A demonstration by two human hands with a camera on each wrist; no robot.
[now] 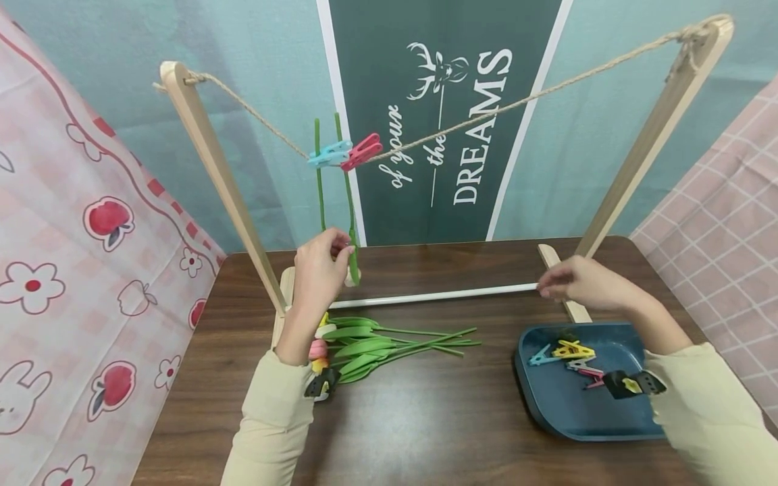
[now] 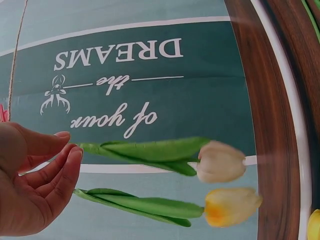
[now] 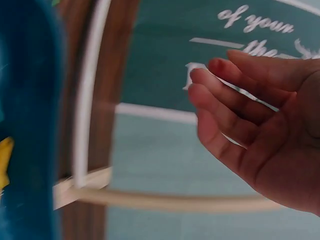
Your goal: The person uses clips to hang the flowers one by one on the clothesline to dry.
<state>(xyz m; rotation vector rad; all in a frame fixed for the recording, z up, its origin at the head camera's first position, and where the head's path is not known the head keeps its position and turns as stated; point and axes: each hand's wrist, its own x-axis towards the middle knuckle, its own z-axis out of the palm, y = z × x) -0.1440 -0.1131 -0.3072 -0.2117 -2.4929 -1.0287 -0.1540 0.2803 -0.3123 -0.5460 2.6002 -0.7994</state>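
A jute rope (image 1: 462,125) sags between two posts, bearing a blue clothespin (image 1: 330,154) and a pink clothespin (image 1: 362,152). Two artificial tulips hang from these heads down: a white tulip (image 2: 222,162) and a yellow-white tulip (image 2: 232,207), whose bloom is hidden in the head view. My left hand (image 1: 321,270) pinches the white tulip's stem between thumb and fingertips. My right hand (image 1: 586,283) is in the air near the right post, fingers loosely bent and holding nothing; the right wrist view shows its bare palm (image 3: 275,130).
Several more tulips (image 1: 377,347) lie on the brown table (image 1: 425,418). A dark blue tray (image 1: 547,418) at right holds several clothespins (image 1: 571,349). Wooden posts (image 1: 221,182) stand at both sides, with a white rod (image 1: 437,295) between their bases.
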